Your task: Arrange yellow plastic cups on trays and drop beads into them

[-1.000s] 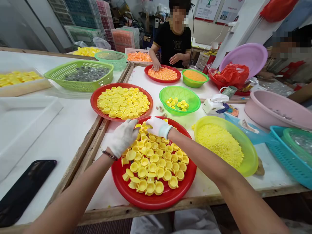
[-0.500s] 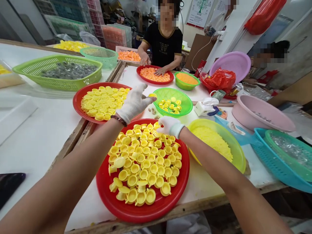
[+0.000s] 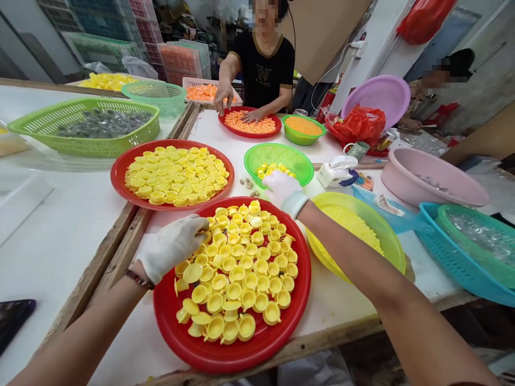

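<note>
A large red tray (image 3: 177, 335) in front of me holds many small yellow plastic cups (image 3: 237, 273), each with a small handle; some lie tipped over. My left hand (image 3: 173, 244), in a white glove, is over the tray's left rim, its fingers curled together at the cups there. Whether it grips one is hidden. My right hand (image 3: 284, 190), also gloved, reaches over the tray's far rim to the near edge of a green basket (image 3: 301, 161). Yellow cups lie in that basket. The right fingertips are hidden behind the hand and slightly blurred.
Left behind stands a second red tray (image 3: 116, 174) with yellow filled pieces. A yellow basin (image 3: 396, 252) of yellow granules is at right, beside a tissue box (image 3: 333, 174). Across the table, a co-worker (image 3: 261, 69) handles orange pieces. A phone (image 3: 16, 321) lies at left.
My left hand has moved from beside the green basket, where it held a yellow cup, back to the tray's left side. My right hand has gone from the tray's cups to the basket.
</note>
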Demonstrator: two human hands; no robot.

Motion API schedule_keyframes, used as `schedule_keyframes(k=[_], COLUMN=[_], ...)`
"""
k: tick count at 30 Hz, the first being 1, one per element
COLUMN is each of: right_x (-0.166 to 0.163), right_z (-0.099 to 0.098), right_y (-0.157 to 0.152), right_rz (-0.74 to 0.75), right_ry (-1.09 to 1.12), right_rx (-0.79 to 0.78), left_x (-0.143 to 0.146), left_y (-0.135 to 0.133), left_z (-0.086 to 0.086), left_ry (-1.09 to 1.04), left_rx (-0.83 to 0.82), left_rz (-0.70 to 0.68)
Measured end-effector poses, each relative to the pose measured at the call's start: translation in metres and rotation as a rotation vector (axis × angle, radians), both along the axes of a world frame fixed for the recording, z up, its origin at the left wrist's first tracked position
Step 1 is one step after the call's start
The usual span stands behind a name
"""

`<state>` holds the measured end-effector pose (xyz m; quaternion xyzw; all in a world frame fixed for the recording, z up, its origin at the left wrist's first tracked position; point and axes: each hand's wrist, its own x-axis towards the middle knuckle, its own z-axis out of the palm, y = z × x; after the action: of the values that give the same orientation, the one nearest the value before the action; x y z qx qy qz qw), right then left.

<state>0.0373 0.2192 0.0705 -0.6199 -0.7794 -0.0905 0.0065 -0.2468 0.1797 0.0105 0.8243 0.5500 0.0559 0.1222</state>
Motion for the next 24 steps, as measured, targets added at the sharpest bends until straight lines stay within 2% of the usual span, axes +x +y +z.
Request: schedule_keyframes(k=[2,4,6,8,11,12,14,16,17,19,21,24], right_x=[-0.012,-0.023,-0.027,-0.023,-0.011,-0.009,-0.012,-0.023,-0.029,-0.042,-0.050,-0.052], right_z=[-0.018,-0.034,-0.038,-0.030,-0.011,-0.007,-0.007,-0.017,-0.025,-0.040,-0.050,-0.053], right_y=[0.001,0.001,0.001,0.002,0.007,0.009,0.010,0.011,0.012,0.016,0.022,0.029], right_rz=[0.110,0.150,0.164,0.118,-0.030,-0.021,0.142,0.326,0.372,0.368,0.312,0.296], right_ry=[-0.024,-0.069,-0.088,-0.076,-0.021,0.000,0.030,0.036,0.025,-0.019,-0.083,-0.107], right_rx=[-0.129,-0.216,-0.228,-0.121,0.137,0.159,0.026,-0.208,-0.302,-0.391,-0.406,-0.442], left_x=[0.001,0.004,0.007,0.008,0.005,0.004,0.001,0.002,0.003,0.010,0.020,0.032], left_y=[-0.006,-0.014,-0.023,-0.033,-0.044,-0.047,-0.048,-0.043,-0.038,-0.024,-0.006,0.024], left_z=[-0.004,-0.005,-0.006,-0.008,-0.013,-0.015,-0.016,-0.013,-0.011,-0.006,-0.002,-0.004], left_ry=[-0.002,0.027,0.084,0.144,0.180,0.163,0.095,0.014,-0.015,-0.034,-0.027,0.006], left_rx=[0.044,0.117,0.188,0.205,0.172,0.171,0.188,0.218,0.229,0.225,0.204,0.181], left_rz=[-0.006,-0.036,-0.073,-0.130,-0.196,-0.201,-0.182,-0.129,-0.092,-0.014,0.053,0.131])
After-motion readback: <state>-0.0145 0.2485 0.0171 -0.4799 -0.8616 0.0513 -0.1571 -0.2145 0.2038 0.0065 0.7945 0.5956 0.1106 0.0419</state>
